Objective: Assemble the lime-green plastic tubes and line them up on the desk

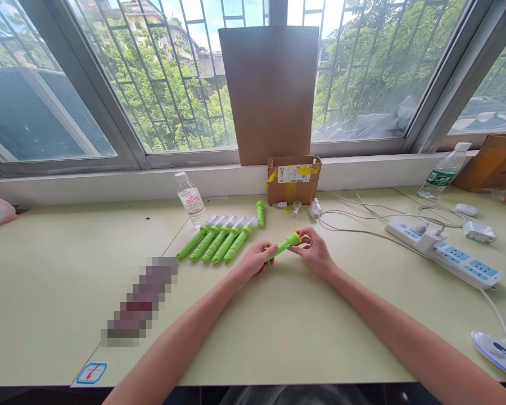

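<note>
My left hand is closed round the handle of a green plastic flashlight-shaped tube, held just above the table and tilted up to the right. At its wider end, the fingers of my right hand pinch the head by a yellow ring. To the left lies a slanted row of several similar green tubes with clear caps. One more green tube stands beyond my hands. Clear plastic caps and a loose yellow ring lie near the box.
An open cardboard box stands by the window wall, a brown board behind it. A water bottle is behind the row. On the right are a power strip, cables and another bottle. A blurred patch covers something at left.
</note>
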`<state>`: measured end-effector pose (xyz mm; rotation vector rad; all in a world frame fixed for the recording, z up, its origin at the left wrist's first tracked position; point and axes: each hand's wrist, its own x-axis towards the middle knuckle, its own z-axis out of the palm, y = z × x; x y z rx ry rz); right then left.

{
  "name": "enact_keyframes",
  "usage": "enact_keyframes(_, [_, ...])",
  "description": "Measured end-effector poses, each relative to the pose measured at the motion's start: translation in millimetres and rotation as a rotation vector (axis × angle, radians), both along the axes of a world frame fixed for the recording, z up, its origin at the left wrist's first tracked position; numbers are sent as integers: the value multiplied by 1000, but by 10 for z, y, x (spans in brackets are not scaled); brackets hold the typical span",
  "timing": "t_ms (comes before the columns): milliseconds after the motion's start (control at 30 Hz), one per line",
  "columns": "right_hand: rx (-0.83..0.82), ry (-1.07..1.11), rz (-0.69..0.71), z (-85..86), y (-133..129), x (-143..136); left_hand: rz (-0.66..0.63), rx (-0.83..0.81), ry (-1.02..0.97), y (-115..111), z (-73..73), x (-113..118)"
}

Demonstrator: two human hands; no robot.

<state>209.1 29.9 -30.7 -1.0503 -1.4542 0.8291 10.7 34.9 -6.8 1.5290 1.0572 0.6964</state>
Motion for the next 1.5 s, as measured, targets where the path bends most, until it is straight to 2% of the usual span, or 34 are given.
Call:
enact_keyframes(367, [41, -2, 18, -1, -7, 5, -17, -79, -56, 17, 26, -42])
enact_keyframes(633, [70, 23, -31, -68, 29, -6, -40, -120, -103, 29, 27, -49])
enact_keyframes(833, [81, 23, -64, -21, -17, -40, -12, -45, -41, 12, 7, -48])
enact_keyframes(1100, [84, 36, -83, -3, -23, -39, 60, 77, -108, 1, -62, 2])
enact_keyframes(1500, [15, 56, -81, -21, -17, -39, 96, 56, -49, -3, -72, 33])
